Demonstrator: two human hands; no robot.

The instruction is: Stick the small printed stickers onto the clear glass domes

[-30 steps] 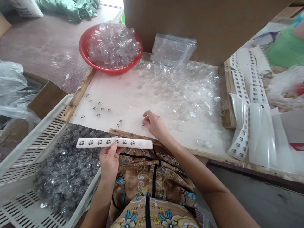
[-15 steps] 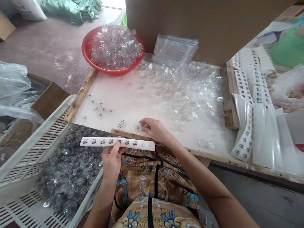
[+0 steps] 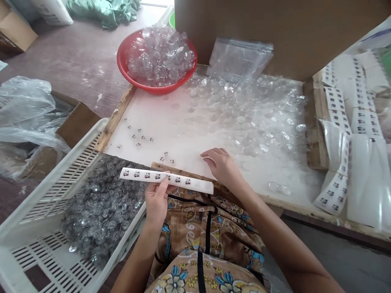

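My left hand [image 3: 157,199] pinches a white strip of panda stickers [image 3: 147,175] between thumb and fingers, above the near edge of the board. Several small panda pictures run along the strip, and its right end is bare. My right hand [image 3: 224,165] hovers low over the white board [image 3: 183,140], thumb and fingertips apart, with nothing visible between them. To its left lie a few clear pieces with panda pictures [image 3: 172,161]. Farther left sits another loose group of panda pieces [image 3: 139,130]. Plain clear discs [image 3: 240,119] are scattered over the middle and right of the board.
A red bowl [image 3: 122,61] heaped with clear discs stands at the back left. At lower left, a white plastic basket [image 3: 61,193] holds many finished-looking discs. More sticker strips [image 3: 334,183] lie along the right. A plastic bag [image 3: 240,59] leans against a cardboard box [image 3: 259,24].
My right hand has moved right, away from a panda piece that now lies on the board. The left hand keeps hold of the sticker strip. The whole view has shifted slightly.
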